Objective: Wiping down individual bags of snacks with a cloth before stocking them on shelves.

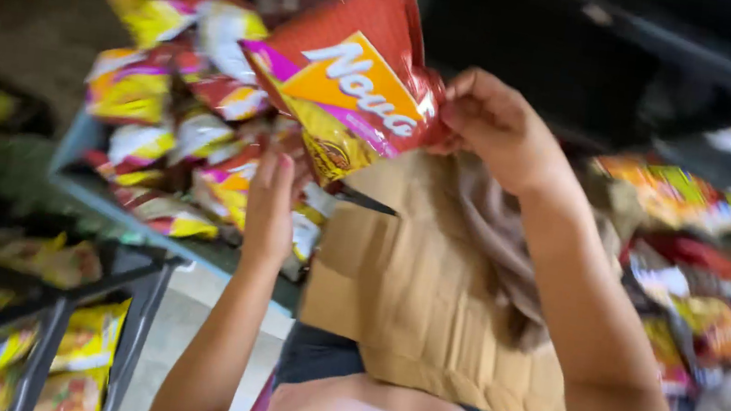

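Both hands up | right grip (487,123) pinches red snack bag (353,83) | left hand (271,203) beneath

A single head-worn camera looks steeply down past the person's chest, tilted so the scene runs askew. It sits close to the cardboard box (427,306), which fills the middle of the frame right below the lens. Left of the box a metal rack (94,293) recedes downward; right of it, shelves of packets (705,312) blur away. There is no second view to overlap.
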